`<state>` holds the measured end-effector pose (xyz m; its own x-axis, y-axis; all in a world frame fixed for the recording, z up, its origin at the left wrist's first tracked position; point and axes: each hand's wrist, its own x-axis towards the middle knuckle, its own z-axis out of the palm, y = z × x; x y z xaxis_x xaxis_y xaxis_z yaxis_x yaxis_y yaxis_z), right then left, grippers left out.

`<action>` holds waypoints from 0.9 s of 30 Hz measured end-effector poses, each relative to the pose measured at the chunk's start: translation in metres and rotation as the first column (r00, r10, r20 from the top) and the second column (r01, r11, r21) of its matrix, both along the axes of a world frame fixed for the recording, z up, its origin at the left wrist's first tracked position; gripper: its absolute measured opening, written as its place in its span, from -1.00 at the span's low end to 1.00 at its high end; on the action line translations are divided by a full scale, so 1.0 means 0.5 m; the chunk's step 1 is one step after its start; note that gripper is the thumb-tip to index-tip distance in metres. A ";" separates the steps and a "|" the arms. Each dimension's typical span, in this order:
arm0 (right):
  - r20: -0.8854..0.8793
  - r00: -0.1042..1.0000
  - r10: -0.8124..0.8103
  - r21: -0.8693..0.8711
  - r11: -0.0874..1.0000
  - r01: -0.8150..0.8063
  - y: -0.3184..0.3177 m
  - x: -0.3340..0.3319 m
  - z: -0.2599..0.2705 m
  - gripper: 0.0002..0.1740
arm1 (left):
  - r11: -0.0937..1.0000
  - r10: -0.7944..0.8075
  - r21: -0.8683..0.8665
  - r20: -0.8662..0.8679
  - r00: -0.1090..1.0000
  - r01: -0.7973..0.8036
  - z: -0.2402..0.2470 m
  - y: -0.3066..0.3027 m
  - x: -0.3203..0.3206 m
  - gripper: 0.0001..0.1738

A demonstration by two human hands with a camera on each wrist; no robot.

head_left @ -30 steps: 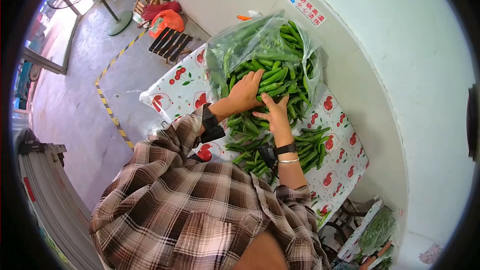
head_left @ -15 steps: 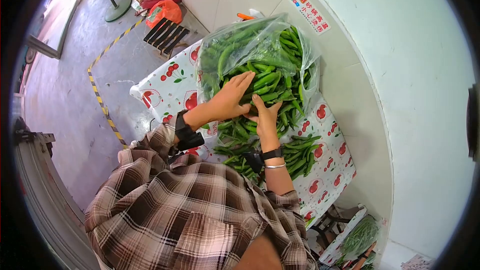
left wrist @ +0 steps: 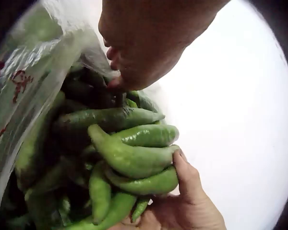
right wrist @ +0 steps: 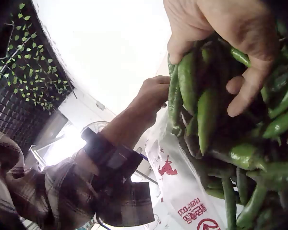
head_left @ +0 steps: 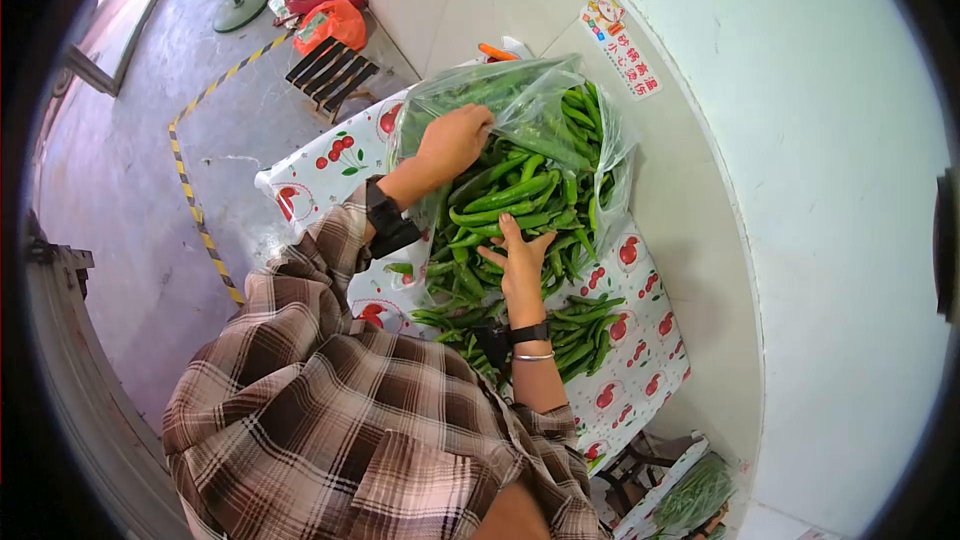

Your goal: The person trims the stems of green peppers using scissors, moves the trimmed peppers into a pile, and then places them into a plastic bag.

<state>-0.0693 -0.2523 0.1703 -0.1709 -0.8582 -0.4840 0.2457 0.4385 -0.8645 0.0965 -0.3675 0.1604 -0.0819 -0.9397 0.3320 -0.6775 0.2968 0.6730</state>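
Note:
A clear plastic bag [head_left: 455,95] lies on its side, its mouth toward the person, full of long green peppers [head_left: 505,200]. At the upper left of the mouth, my left hand [head_left: 453,145] grips the bag's edge with curled fingers; the left wrist view has this hand [left wrist: 149,43] at its top, fingertips against the plastic. Lower down, my right hand [head_left: 522,265] rests against the peppers at the mouth, thumb and fingers spread. In the right wrist view the right hand [right wrist: 230,33] lies over peppers [right wrist: 209,115], some fingers partly hidden.
More loose peppers [head_left: 585,330] lie on the cherry-patterned tablecloth [head_left: 610,390] in front of the bag. A wall [head_left: 700,240] runs along the table's right side. A slatted stool [head_left: 332,72] and an orange bag [head_left: 330,25] stand beyond the far left.
My left hand has moved from the peppers up and away to the bag's edge, and its fingers have closed there. My right hand stays at the peppers, its fingers spread.

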 end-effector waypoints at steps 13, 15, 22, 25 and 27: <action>-0.108 0.994 -0.005 -0.123 0.992 -0.009 -0.078 0.050 0.035 0.08 | 1.000 0.025 0.021 -0.463 0.886 -0.017 0.105 -0.002 0.070 -0.76; -0.156 0.986 0.051 -0.282 0.955 -0.094 -0.104 0.068 0.038 -0.02 | 0.999 0.028 0.001 -0.503 0.864 -0.032 0.112 -0.006 0.069 -0.77; -0.278 0.955 0.103 -0.330 0.923 -0.196 -0.201 0.118 0.066 -0.25 | 0.999 -0.034 -0.044 -0.410 0.911 0.017 0.098 -0.012 0.052 -0.81; -0.509 0.858 0.070 -0.341 0.899 -0.275 -0.226 0.126 0.062 -0.29 | 1.000 -0.005 -0.005 -0.403 0.915 0.003 0.092 -0.016 0.037 -0.81; -0.561 0.814 0.151 -0.222 0.920 -0.324 -0.223 0.121 0.067 -0.34 | 0.999 -0.042 -0.011 -0.376 0.926 0.041 0.067 -0.016 0.022 -0.77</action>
